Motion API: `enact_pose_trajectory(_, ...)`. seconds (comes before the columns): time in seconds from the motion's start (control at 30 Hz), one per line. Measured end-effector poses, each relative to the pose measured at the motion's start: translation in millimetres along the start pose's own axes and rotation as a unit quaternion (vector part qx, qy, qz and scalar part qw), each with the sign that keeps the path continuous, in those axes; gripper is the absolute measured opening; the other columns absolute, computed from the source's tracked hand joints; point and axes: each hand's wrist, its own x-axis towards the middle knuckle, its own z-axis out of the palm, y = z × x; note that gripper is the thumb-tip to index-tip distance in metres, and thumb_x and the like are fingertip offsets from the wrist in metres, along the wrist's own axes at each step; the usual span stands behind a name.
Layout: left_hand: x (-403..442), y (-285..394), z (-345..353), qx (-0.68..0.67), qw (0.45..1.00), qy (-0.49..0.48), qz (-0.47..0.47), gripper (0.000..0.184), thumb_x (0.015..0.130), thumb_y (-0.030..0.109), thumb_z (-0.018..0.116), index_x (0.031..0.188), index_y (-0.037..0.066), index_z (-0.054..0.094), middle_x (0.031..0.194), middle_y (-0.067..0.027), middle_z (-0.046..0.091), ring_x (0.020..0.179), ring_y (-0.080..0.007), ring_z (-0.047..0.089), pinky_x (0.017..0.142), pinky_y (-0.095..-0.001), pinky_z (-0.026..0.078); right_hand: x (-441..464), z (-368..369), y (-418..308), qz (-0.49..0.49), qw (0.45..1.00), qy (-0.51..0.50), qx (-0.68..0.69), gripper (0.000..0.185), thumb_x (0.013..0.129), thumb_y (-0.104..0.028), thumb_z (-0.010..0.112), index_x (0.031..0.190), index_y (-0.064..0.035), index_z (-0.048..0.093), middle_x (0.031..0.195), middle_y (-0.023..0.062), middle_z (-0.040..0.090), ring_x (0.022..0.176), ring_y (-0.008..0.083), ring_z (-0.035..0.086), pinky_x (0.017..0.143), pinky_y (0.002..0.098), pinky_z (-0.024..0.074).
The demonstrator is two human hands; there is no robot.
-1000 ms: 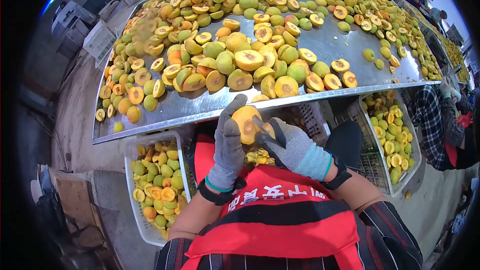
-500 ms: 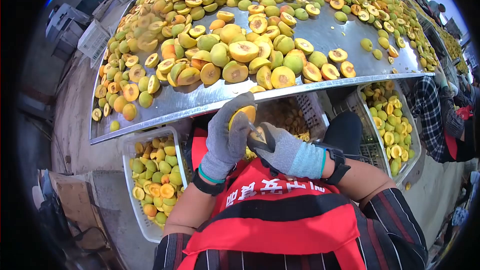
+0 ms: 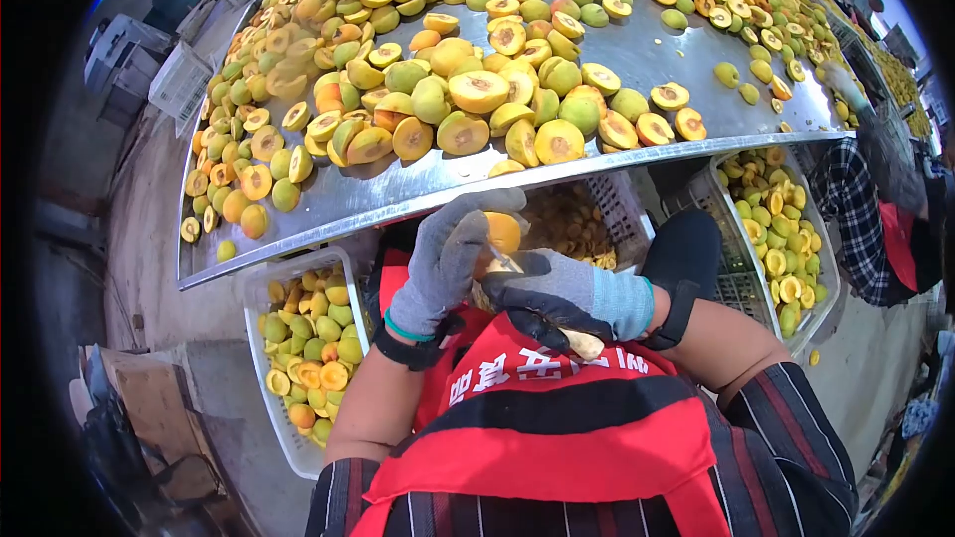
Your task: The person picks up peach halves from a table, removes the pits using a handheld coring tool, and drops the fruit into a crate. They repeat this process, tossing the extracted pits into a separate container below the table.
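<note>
Fruit gripped in L hand, just beside R hand clasped rnd pale-handled tool

Grey gloves and black wristbands go with dark striped sleeves and a red apron (white-lettered).

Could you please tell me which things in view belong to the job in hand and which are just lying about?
Seemingly part of the job:
fruit piece, in the left hand
hand tool, in the right hand
metal table, bearing fruit
left fruit crate
right fruit crate

Apparently just lying about:
brown box, lower left
white crate, upper left
single fruit on the floor, right
</note>
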Motion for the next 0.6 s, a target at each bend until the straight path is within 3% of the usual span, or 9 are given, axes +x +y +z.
enact_pose_trajectory(0.03,2,3,0,-0.009,1.000,-0.003,0.004,0.043,0.093,0.032,0.039,0.112,-0.004,0.053,0.100,-0.0129,0.062,0.090,-0.0156,0.058,0.078,-0.0270,0.046,0,-1,1,-0.014,0.998,-0.046,0.048,0.019,0.091,-0.021,0.047,0.091,-0.0031,0.051,0.060,0.0024,0.049,0.047,0.0110,0.049,0.045,0.0254,0.0405)
enact_pose_trajectory(0.07,2,2,0,-0.007,1.000,-0.002,0.003,0.043,0.093,0.032,0.039,0.112,-0.004,0.053,0.100,-0.0129,0.062,0.090,-0.0156,0.058,0.078,-0.0270,0.046,-1,0,-2,-0.015,0.998,-0.048,0.049,0.019,0.091,-0.021,0.047,0.091,-0.0031,0.051,0.060,0.0024,0.049,0.047,0.0110,0.049,0.045,0.0254,0.0405)
enact_pose_trajectory(0.13,3,0,3,-0.035,0.999,0.025,-0.029,0.046,0.093,0.035,0.041,0.112,-0.005,0.052,0.098,-0.0126,0.062,0.089,-0.0162,0.059,0.078,-0.0272,0.046,-4,2,-12,0.131,0.949,-0.006,0.288,0.022,0.094,-0.024,0.042,0.088,-0.0043,0.051,0.057,0.0007,0.047,0.040,0.0088,0.044,0.039,0.0220,0.0354)
enact_pose_trajectory(0.2,8,-2,17,-0.039,0.998,0.050,0.008,0.047,0.094,0.037,0.041,0.112,-0.005,0.052,0.094,-0.0131,0.063,0.086,-0.0168,0.059,0.077,-0.0276,0.046,-6,4,-7,0.139,0.924,0.000,0.356,0.025,0.095,-0.027,0.041,0.086,-0.0060,0.051,0.054,-0.0011,0.043,0.037,0.0069,0.038,0.037,0.0194,0.0313)
enact_pose_trajectory(0.27,12,-5,27,-0.047,0.989,0.129,0.051,0.045,0.094,0.036,0.040,0.111,-0.004,0.051,0.091,-0.0138,0.063,0.085,-0.0171,0.060,0.077,-0.0281,0.047,-6,1,1,0.115,0.862,-0.020,0.493,0.025,0.094,-0.028,0.044,0.086,-0.0053,0.052,0.052,-0.0018,0.040,0.036,0.0059,0.035,0.035,0.0183,0.0284)
enact_pose_trajectory(0.43,19,-13,40,-0.011,0.982,0.175,0.066,0.044,0.095,0.035,0.039,0.110,-0.004,0.051,0.094,-0.0147,0.062,0.086,-0.0183,0.060,0.076,-0.0295,0.048,-12,-1,11,0.079,0.845,-0.007,0.529,0.026,0.093,-0.028,0.044,0.086,-0.0049,0.052,0.050,-0.0012,0.040,0.035,0.0062,0.035,0.035,0.0188,0.0280)
enact_pose_trajectory(0.5,19,-14,44,-0.169,0.948,0.269,0.019,0.042,0.094,0.033,0.038,0.109,-0.003,0.052,0.098,-0.0142,0.061,0.085,-0.0197,0.060,0.075,-0.0311,0.049,-14,-2,13,0.031,0.875,-0.037,0.482,0.026,0.093,-0.031,0.046,0.088,-0.0068,0.051,0.055,0.0004,0.042,0.037,0.0090,0.038,0.034,0.0206,0.0302)
enact_pose_trajectory(0.53,17,-23,39,-0.169,0.948,0.269,0.018,0.042,0.094,0.033,0.038,0.109,-0.003,0.052,0.098,-0.0142,0.061,0.085,-0.0197,0.060,0.075,-0.0311,0.049,-16,-2,14,0.031,0.875,-0.037,0.483,0.026,0.093,-0.031,0.046,0.088,-0.0068,0.051,0.055,0.0004,0.042,0.037,0.0090,0.038,0.034,0.0206,0.0302)
enact_pose_trajectory(0.6,9,-38,15,0.186,0.935,0.284,0.104,0.034,0.089,0.027,0.047,0.108,-0.001,0.053,0.100,-0.0129,0.060,0.086,-0.0208,0.059,0.074,-0.0312,0.049,-19,-3,13,0.021,0.909,0.031,0.415,0.023,0.093,-0.028,0.046,0.088,-0.0058,0.051,0.057,0.0008,0.045,0.039,0.0093,0.042,0.034,0.0202,0.0327)
